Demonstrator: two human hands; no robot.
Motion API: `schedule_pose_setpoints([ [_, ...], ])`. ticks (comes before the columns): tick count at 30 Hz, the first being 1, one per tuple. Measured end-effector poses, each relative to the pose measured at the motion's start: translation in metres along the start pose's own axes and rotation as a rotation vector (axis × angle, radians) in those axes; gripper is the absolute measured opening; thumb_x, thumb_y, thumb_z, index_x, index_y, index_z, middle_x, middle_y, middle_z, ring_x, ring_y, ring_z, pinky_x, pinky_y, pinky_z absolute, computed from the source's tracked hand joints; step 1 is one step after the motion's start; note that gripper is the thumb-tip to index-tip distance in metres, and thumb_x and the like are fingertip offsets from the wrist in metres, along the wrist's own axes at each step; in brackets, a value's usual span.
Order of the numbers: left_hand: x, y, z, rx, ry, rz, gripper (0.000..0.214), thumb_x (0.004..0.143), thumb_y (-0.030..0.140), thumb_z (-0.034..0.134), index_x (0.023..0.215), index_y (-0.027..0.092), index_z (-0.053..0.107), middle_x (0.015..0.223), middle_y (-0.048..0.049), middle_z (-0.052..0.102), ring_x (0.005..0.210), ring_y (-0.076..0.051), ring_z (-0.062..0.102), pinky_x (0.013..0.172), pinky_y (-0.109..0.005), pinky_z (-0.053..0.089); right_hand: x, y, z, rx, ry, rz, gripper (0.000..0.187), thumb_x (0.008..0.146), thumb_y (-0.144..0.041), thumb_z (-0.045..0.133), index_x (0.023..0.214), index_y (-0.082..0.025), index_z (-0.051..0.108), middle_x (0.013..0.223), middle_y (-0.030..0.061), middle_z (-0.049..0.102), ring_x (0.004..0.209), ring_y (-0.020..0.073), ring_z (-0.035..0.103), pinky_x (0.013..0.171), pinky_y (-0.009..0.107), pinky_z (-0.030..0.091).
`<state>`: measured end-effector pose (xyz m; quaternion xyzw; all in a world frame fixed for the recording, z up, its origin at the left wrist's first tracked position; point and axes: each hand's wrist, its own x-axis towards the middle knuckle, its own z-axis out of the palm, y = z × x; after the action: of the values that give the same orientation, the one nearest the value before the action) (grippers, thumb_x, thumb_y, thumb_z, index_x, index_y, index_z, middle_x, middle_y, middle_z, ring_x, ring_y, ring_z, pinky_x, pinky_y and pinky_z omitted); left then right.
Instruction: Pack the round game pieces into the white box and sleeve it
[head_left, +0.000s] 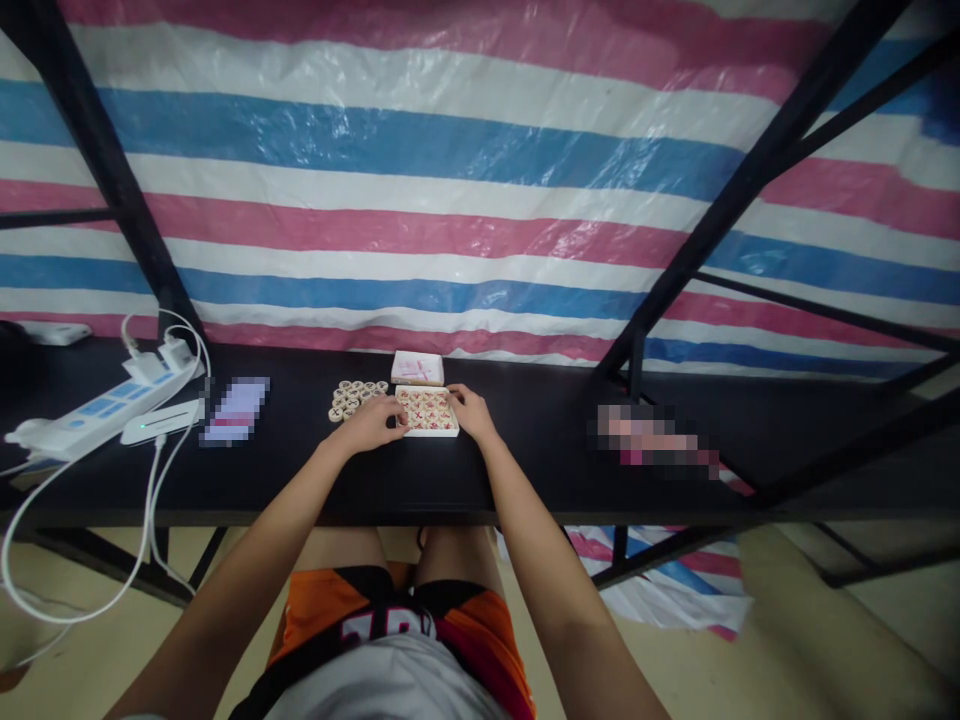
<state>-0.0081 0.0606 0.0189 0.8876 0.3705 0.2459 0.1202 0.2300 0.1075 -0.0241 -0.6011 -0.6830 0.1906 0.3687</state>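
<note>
A small white box point(427, 410) filled with round wooden game pieces sits on the black table point(525, 440). My left hand point(373, 421) rests at the box's left edge, fingers curled against it. My right hand point(471, 411) touches its right edge, fingers bent. A loose cluster of several round wooden pieces point(352, 397) lies just left of the box, beyond my left hand. The box's white lid point(417, 367) with red print lies flat behind it.
A white power strip point(105, 405) with plugged chargers and trailing cables sits at the table's left. A blurred flat object point(235, 410) lies beside it, another blurred object point(656, 440) to the right. Black frame bars cross in front of a striped tarpaulin wall.
</note>
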Motion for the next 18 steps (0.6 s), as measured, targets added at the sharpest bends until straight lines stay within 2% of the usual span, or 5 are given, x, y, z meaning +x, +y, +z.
schedule_pose_setpoints([
  [13, 0.0, 0.001, -0.001, 0.004, -0.025, 0.021, 0.013, 0.082, 0.029, 0.054, 0.077, 0.019, 0.062, 0.085, -0.0028, 0.066, 0.087, -0.019, 0.056, 0.086, -0.032, 0.039, 0.0, 0.0, 0.0, 0.006, -0.002, -0.003, 0.028, 0.085, -0.028, 0.049, 0.107, -0.022, 0.063, 0.093, 0.0037, 0.07, 0.088, 0.0172, 0.062, 0.083, 0.027, 0.043],
  [18, -0.004, 0.0, -0.011, 0.094, -0.012, -0.057, 0.021, 0.084, 0.033, 0.049, 0.081, 0.018, 0.064, 0.084, -0.005, 0.065, 0.081, -0.018, 0.057, 0.077, -0.029, 0.042, 0.0, 0.0, 0.0, 0.003, 0.0, 0.003, 0.027, 0.085, -0.027, 0.049, 0.107, -0.021, 0.064, 0.093, 0.0037, 0.069, 0.088, 0.017, 0.062, 0.082, 0.027, 0.043],
])
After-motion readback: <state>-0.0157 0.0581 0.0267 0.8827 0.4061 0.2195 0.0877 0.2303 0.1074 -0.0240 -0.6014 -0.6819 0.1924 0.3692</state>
